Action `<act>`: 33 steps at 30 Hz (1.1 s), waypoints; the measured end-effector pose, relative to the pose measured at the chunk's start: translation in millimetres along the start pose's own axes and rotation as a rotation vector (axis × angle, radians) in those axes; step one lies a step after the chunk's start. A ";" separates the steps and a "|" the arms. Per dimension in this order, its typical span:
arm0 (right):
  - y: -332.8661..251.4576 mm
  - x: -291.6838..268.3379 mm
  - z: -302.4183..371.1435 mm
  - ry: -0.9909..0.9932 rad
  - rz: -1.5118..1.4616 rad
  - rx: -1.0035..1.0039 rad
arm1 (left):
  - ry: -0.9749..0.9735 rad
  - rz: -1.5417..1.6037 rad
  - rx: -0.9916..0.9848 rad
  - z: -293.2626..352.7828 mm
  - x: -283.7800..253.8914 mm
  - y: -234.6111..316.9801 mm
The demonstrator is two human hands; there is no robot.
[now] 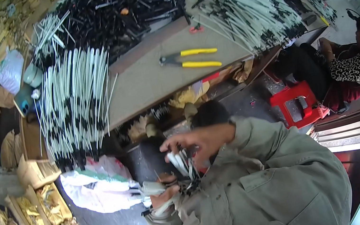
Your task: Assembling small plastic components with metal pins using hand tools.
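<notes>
Close to my body, my left hand is closed around thin white rods with black ends. My right hand curls over the upper part of this bundle of white rods, its fingers bent around them; the fingertips are partly hidden. Black end pieces show between the two hands. On the table ahead lie pliers with yellow handles, apart from both hands. A thick bundle of similar white rods hangs over the table's left front edge, black ends downward.
Black parts are heaped at the back of the table. More white rods lie at the right. A white plastic bag and cardboard boxes stand at the left. A person sits at the right near a red stool.
</notes>
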State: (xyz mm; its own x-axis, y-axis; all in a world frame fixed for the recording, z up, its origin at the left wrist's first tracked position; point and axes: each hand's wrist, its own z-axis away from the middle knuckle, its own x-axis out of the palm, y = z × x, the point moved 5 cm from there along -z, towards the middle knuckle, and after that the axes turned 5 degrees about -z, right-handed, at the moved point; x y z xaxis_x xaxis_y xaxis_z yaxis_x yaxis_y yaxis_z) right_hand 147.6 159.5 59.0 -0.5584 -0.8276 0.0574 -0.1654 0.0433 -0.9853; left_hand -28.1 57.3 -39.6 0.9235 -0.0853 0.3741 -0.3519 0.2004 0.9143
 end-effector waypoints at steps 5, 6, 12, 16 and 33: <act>-45.2 -221.7 -26.7 0.866 0.147 -0.278 | -0.079 0.071 0.211 -3.7 -7.2 1.2; -41.6 -275.9 -24.5 1.056 0.338 -0.185 | -0.025 -0.012 0.188 -4.0 -2.6 6.4; -37.7 -365.8 -38.4 1.258 1.279 0.231 | -0.270 -0.055 0.156 -19.7 13.8 16.7; -49.7 -355.1 -33.5 1.342 1.250 0.275 | -0.276 -0.050 0.080 -17.3 16.7 13.8; 3.0 12.8 13.5 0.039 -0.360 -0.167 | -0.272 -0.347 0.055 -11.6 50.8 18.8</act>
State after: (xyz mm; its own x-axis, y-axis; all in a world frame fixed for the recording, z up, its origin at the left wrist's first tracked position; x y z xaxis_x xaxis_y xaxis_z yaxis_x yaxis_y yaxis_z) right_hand 150.8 141.5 54.6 -0.4705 -0.7848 0.4034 -0.4841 -0.1527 -0.8616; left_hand 13.9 68.1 -5.3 0.9170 -0.3938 0.0640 -0.0425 0.0630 0.9971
